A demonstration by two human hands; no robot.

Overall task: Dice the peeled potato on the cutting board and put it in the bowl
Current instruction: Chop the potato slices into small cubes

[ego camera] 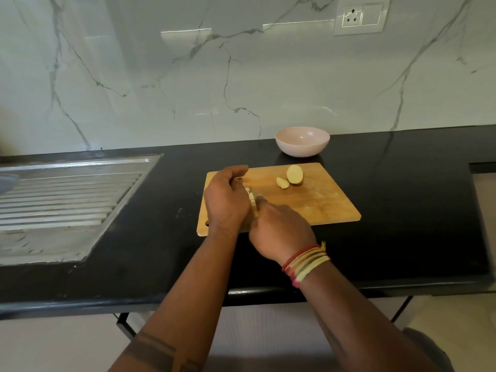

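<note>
A wooden cutting board lies on the black counter. On its far part sit a potato half and a smaller potato wedge. My left hand curls over pale potato pieces at the board's left side and holds them down. My right hand grips a knife whose handle is hidden in the fist; the blade stands right against the pieces beside my left fingers. A pale pink bowl stands beyond the board near the wall, with nothing visible inside.
A steel sink drainboard is set into the counter at the left. The marble wall carries a socket at the upper right. The counter's front edge runs below my forearms.
</note>
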